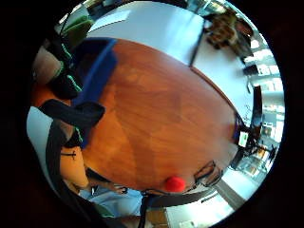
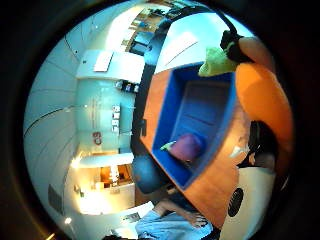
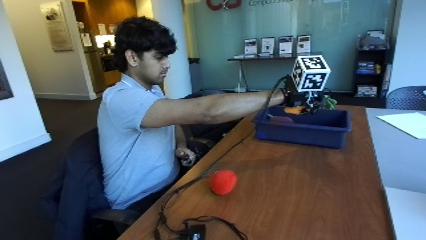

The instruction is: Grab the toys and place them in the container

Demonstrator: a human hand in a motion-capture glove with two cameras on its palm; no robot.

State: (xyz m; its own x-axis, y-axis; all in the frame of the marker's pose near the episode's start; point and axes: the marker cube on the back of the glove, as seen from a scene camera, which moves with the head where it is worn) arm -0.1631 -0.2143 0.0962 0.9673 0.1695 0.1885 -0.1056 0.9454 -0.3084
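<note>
In the outside view my gloved right hand [image 3: 297, 98] is stretched out over the near end of the blue container [image 3: 313, 131] on the wooden table [image 3: 299, 185]. It grips an orange toy [image 3: 293, 109] with a green leafy end [image 3: 327, 103], just above the container's rim. The thumb side palm view shows that orange toy [image 2: 261, 97] and its green end [image 2: 216, 62] close to the palm, over the container [image 2: 172, 107]. A purple toy [image 2: 186, 146] lies inside the container. A red ball [image 3: 223, 182] sits on the table nearer the person, also in the little finger side view as the red ball [image 1: 175, 184].
A black cable and small device [image 3: 192, 229] lie at the table's near end, close to the red ball. A white sheet of paper [image 3: 406, 123] lies on the far right of the table. The person's bare left hand [image 3: 184, 156] rests by their lap.
</note>
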